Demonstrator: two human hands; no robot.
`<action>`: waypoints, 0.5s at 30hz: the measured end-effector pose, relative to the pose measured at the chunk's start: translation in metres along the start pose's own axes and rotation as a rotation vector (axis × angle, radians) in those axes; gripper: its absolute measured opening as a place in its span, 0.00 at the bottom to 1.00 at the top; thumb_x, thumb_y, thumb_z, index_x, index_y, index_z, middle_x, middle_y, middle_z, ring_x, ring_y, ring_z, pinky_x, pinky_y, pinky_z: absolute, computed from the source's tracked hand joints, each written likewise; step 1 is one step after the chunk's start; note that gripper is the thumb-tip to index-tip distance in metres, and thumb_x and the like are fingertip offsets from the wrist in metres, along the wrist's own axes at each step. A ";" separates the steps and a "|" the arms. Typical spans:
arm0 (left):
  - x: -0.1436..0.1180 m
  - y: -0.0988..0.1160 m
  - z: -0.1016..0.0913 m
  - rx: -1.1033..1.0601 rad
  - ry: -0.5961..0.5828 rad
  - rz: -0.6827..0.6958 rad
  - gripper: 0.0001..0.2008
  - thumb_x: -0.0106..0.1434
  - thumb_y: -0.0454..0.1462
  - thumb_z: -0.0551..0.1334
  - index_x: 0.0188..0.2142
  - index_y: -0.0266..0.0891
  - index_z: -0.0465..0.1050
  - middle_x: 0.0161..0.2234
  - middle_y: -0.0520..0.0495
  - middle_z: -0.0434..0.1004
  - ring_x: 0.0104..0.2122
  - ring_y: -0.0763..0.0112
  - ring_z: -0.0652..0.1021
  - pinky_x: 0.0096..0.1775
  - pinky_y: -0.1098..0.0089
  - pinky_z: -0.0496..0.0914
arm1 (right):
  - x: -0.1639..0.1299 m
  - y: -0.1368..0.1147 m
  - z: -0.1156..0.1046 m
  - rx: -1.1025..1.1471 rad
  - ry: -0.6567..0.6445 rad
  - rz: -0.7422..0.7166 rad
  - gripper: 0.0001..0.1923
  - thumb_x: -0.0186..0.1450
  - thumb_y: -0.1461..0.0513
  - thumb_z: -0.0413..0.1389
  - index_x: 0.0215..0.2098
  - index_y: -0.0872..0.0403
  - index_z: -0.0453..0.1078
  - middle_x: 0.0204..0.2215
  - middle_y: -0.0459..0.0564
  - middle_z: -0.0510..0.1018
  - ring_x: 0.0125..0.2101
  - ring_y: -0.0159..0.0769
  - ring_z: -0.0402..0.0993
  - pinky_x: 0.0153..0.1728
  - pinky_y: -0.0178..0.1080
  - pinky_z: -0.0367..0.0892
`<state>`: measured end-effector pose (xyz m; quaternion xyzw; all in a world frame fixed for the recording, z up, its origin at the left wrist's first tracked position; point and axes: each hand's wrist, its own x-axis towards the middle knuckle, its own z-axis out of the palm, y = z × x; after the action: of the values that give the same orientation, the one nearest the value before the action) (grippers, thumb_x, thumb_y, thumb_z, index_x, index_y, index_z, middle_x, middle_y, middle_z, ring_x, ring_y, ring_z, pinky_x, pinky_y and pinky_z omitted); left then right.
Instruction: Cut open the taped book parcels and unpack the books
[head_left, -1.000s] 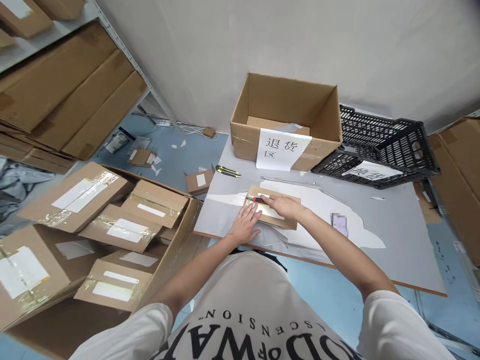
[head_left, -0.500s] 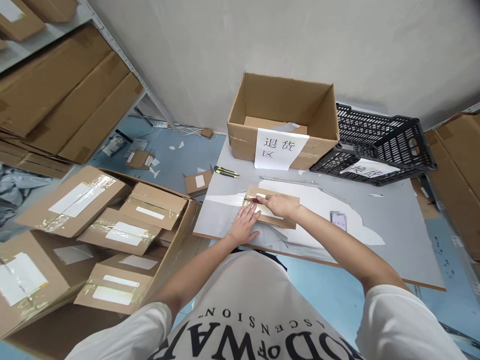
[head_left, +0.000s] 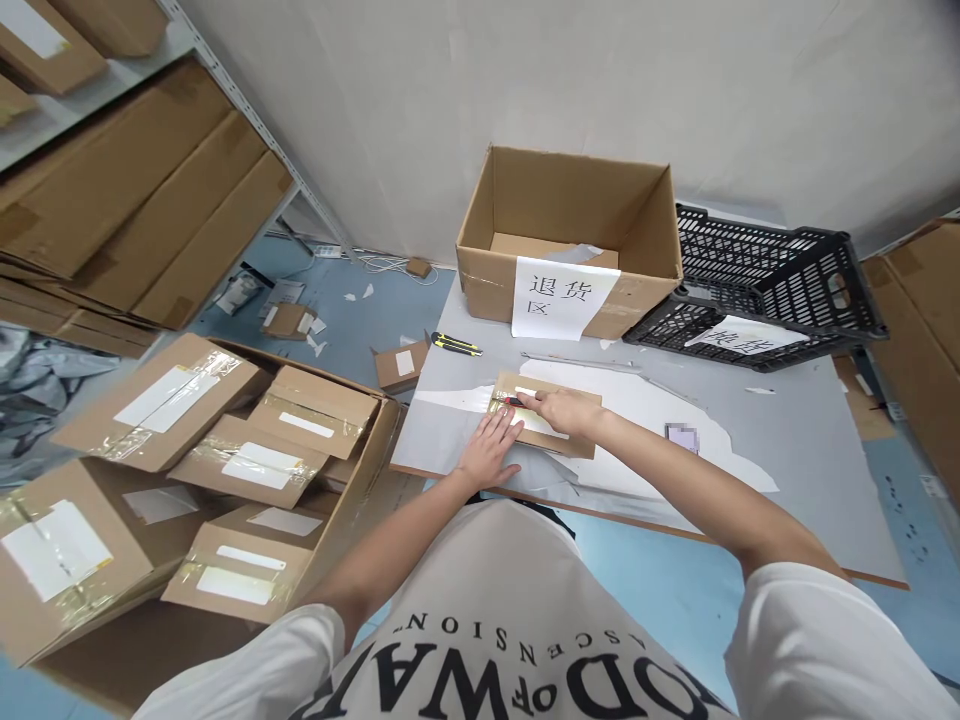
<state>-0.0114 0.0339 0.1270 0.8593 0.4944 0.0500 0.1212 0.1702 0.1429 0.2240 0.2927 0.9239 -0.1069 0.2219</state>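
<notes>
A small taped cardboard box (head_left: 576, 446) with a white label lies on the grey table, close to its front edge. My left hand (head_left: 491, 448) rests flat on the box's left end, fingers spread over the clear tape. In my right hand (head_left: 564, 411) is a red and black box cutter (head_left: 514, 401), gripped over the top of the box, its tip by the taped left end. The blade itself is too small to make out. Under the box lies a white sheet (head_left: 637, 465).
A large open carton (head_left: 480, 285) with a paper sign and a black plastic crate (head_left: 817, 340) stand at the back. Yellow-black cutters (head_left: 457, 345) lie at the table's left. A big carton (head_left: 371, 465) full of taped parcels stands on my left, below shelves of boxes.
The whole view has shifted slightly. Both hands keep nearly the same places on the box, and the right hand still holds the cutter over it.
</notes>
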 end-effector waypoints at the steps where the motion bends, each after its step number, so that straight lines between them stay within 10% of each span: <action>1: 0.000 0.000 0.000 -0.001 -0.002 0.001 0.43 0.55 0.50 0.60 0.64 0.36 0.46 0.66 0.37 0.41 0.65 0.53 0.44 0.61 0.54 0.43 | -0.001 0.002 0.003 -0.001 -0.007 0.012 0.31 0.66 0.68 0.42 0.66 0.53 0.42 0.49 0.62 0.72 0.39 0.44 0.76 0.36 0.39 0.66; 15: 0.001 0.002 -0.001 0.018 0.010 -0.005 0.42 0.56 0.52 0.58 0.64 0.37 0.46 0.66 0.38 0.42 0.65 0.53 0.45 0.61 0.54 0.44 | -0.038 0.027 -0.001 -0.038 -0.061 0.013 0.29 0.65 0.67 0.43 0.64 0.50 0.49 0.43 0.59 0.74 0.36 0.44 0.76 0.30 0.38 0.63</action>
<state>-0.0101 0.0337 0.1283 0.8589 0.4975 0.0496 0.1111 0.2136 0.1456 0.2412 0.2908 0.9167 -0.0969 0.2562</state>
